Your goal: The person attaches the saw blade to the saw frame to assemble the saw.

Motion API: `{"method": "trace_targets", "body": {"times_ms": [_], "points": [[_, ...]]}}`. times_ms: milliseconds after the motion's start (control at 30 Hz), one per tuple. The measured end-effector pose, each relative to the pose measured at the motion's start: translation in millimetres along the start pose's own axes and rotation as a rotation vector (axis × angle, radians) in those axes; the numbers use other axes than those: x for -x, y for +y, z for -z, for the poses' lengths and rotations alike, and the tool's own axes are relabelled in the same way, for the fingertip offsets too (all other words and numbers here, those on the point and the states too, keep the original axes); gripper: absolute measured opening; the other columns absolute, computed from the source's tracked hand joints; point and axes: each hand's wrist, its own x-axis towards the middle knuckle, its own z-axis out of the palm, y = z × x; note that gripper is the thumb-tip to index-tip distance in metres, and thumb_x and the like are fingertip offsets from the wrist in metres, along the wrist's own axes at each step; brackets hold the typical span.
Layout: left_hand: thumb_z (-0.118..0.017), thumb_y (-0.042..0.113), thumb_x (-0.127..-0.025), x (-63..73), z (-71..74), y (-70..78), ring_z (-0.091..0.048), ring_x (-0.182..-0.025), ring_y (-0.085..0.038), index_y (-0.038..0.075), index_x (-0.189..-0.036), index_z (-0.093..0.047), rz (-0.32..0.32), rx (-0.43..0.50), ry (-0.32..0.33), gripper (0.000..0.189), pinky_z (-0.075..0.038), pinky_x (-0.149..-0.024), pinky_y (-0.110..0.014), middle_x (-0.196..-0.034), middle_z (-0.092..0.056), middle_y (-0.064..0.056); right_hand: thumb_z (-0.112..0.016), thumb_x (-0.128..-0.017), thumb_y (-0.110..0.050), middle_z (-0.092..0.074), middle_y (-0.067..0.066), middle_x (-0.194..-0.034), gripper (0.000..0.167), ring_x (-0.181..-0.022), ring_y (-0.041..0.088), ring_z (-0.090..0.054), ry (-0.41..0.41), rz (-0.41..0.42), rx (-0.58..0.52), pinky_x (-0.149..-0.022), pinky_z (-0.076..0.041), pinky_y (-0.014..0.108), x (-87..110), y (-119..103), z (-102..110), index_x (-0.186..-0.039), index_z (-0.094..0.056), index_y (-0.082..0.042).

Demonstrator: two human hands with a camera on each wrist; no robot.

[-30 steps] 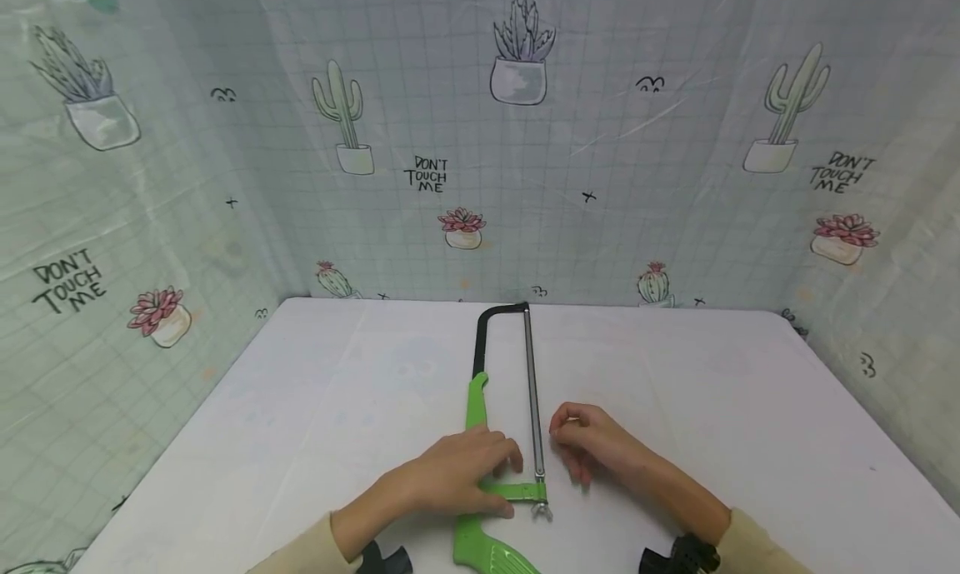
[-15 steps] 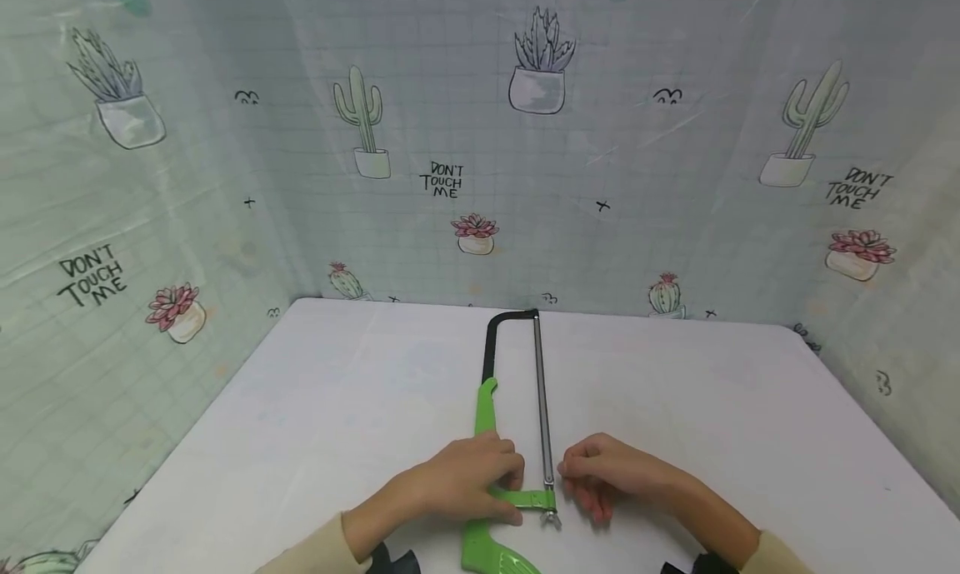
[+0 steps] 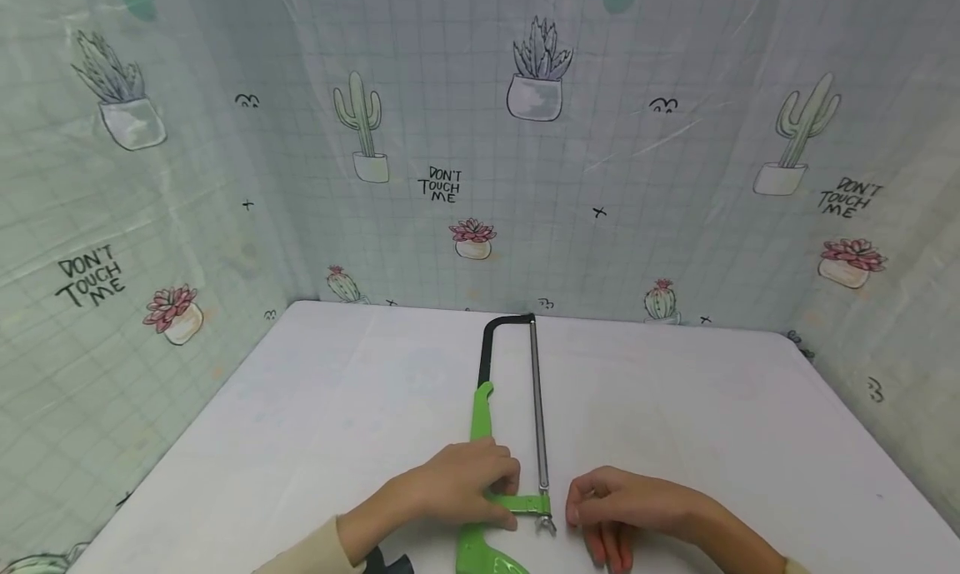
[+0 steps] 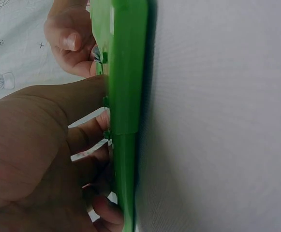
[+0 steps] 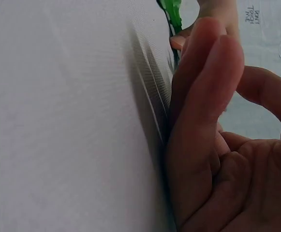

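A hacksaw with a green frame (image 3: 482,416) and a black bowed far end lies flat on the white table, its handle toward me. Its grey blade (image 3: 539,407) runs along the right side down to a silver wing nut (image 3: 546,525). My left hand (image 3: 461,484) grips the green frame just above the handle, thumb and fingers around the crosspiece; in the left wrist view the thumb (image 4: 77,99) presses against the green edge. Right of the wing nut, my right hand (image 3: 637,507) rests low over the table with loosely bent fingers, nothing visible in them.
The white table (image 3: 360,391) reaches back to a cloth backdrop (image 3: 525,166) printed with cacti and lettering, which also hangs along both sides. A black wrist mount (image 3: 390,562) shows beneath my left wrist.
My right hand has moved from beside the blade toward me, to beside the wing nut. The left hand's fingers have curled in closer on the frame. The head view has shifted slightly.
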Motion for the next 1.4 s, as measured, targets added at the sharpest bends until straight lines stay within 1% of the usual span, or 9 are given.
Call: {"method": "trace_targets", "body": {"times_ms": [633,733,800,867,967,1033,1200,1300,1400], "points": [[-0.079,0.053,-0.084,0.3,3.4,-3.3,-0.043,-0.086,0.002,0.032,-0.088,-0.060,0.008,-0.015,-0.005,0.029,-0.039,-0.073,-0.016,-0.086,-0.051,0.021,-0.058,-0.101,-0.016,-0.069,-0.001,-0.067,0.018,-0.051,0.001,-0.065,-0.038,0.088,-0.059,-0.047,-0.052,0.021,-15.7,4.9,-10.0,-0.106,-0.066,-0.001],[-0.080,0.053,-0.084,0.4,2.1,-3.6,-0.043,-0.086,0.003,0.032,-0.088,-0.060,-0.004,0.002,0.002,0.029,-0.040,-0.073,-0.016,-0.087,-0.051,0.021,-0.059,-0.100,-0.016,-0.069,0.002,-0.065,0.017,-0.050,0.001,-0.064,-0.017,0.094,-0.038,-0.046,-0.051,0.020,-15.3,5.0,-11.5,-0.104,-0.067,-0.001],[-0.080,0.052,-0.084,0.4,0.7,-3.2,-0.043,-0.086,0.003,0.031,-0.088,-0.061,-0.013,0.009,0.007,0.029,-0.039,-0.073,-0.015,-0.087,-0.051,0.021,-0.060,-0.099,-0.016,-0.067,0.016,-0.061,0.017,-0.049,0.000,-0.063,-0.004,0.100,-0.022,-0.045,-0.050,0.020,-14.5,5.1,-12.9,-0.103,-0.067,-0.002],[-0.080,0.051,-0.084,0.0,-0.3,-2.3,-0.043,-0.086,0.003,0.031,-0.088,-0.061,-0.020,0.013,0.008,0.029,-0.039,-0.073,-0.015,-0.087,-0.051,0.021,-0.061,-0.099,-0.017,-0.066,0.016,-0.060,0.016,-0.048,0.000,-0.062,0.013,0.100,-0.008,-0.044,-0.049,0.019,-13.7,5.5,-14.5,-0.102,-0.068,-0.002],[-0.080,0.051,-0.084,-0.3,-1.3,-1.0,-0.042,-0.085,0.003,0.031,-0.088,-0.061,-0.029,-0.001,0.011,0.029,-0.038,-0.072,-0.015,-0.086,-0.051,0.021,-0.062,-0.099,-0.018,-0.065,0.012,-0.058,0.016,-0.048,-0.002,-0.060,0.031,0.108,-0.001,-0.044,-0.048,0.017,-13.0,6.7,-16.5,-0.100,-0.069,-0.003],[-0.080,0.051,-0.084,-0.3,-1.3,0.1,-0.042,-0.085,0.003,0.031,-0.088,-0.061,-0.029,-0.004,0.008,0.029,-0.038,-0.071,-0.015,-0.086,-0.051,0.021,-0.061,-0.098,-0.016,-0.066,-0.003,-0.062,0.015,-0.048,-0.002,-0.059,0.034,0.113,-0.001,-0.045,-0.047,0.016,-12.7,7.9,-17.1,-0.100,-0.069,-0.003],[-0.079,0.053,-0.084,-0.7,-0.5,1.6,-0.043,-0.084,0.003,0.031,-0.089,-0.061,-0.029,0.000,0.000,0.028,-0.039,-0.071,-0.015,-0.086,-0.051,0.021,-0.061,-0.097,-0.012,-0.067,-0.001,-0.064,0.011,-0.049,-0.002,-0.060,0.023,0.129,0.006,-0.045,-0.047,0.016,-12.4,10.4,-16.6,-0.101,-0.068,-0.004],[-0.078,0.053,-0.084,-1.1,-0.4,1.7,-0.043,-0.084,0.002,0.031,-0.089,-0.061,-0.024,-0.002,-0.001,0.029,-0.039,-0.070,-0.015,-0.086,-0.051,0.021,-0.062,-0.097,-0.012,-0.063,0.026,-0.060,0.011,-0.049,-0.002,-0.060,0.022,0.142,0.019,-0.044,-0.047,0.017,-12.2,10.3,-16.7,-0.100,-0.067,-0.004],[-0.079,0.054,-0.084,-0.8,-0.9,1.1,-0.043,-0.084,0.002,0.032,-0.089,-0.061,-0.009,-0.003,-0.001,0.029,-0.039,-0.071,-0.015,-0.086,-0.051,0.021,-0.061,-0.097,-0.013,-0.052,0.051,-0.072,0.011,-0.048,-0.002,-0.059,0.025,0.150,0.031,-0.043,-0.047,0.017,-12.4,8.8,-17.5,-0.100,-0.066,-0.004]]}}
